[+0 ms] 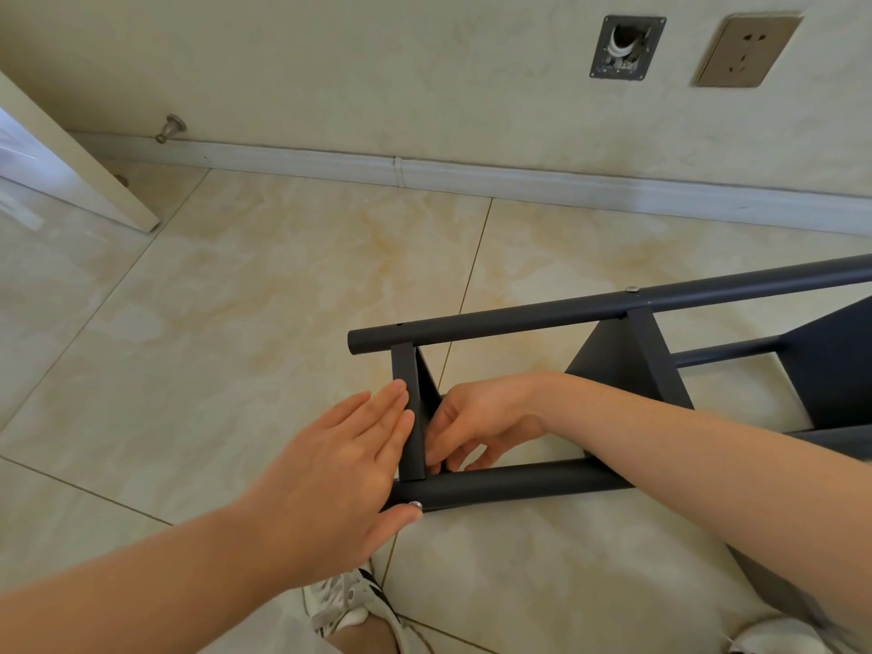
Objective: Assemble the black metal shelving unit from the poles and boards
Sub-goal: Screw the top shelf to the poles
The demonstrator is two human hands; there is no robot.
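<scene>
On end board (405, 365), left hand (330, 474) flat.

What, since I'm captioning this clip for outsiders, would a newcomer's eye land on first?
The black shelving unit lies on its side on the tiled floor, centre right, both hands at its near end. The left hand presses flat against the end board, thumb at a silver screw in the lower pole; the right hand reaches in behind that board. Upper right on the wall, a brown socket sits beside an open wall box.
</scene>
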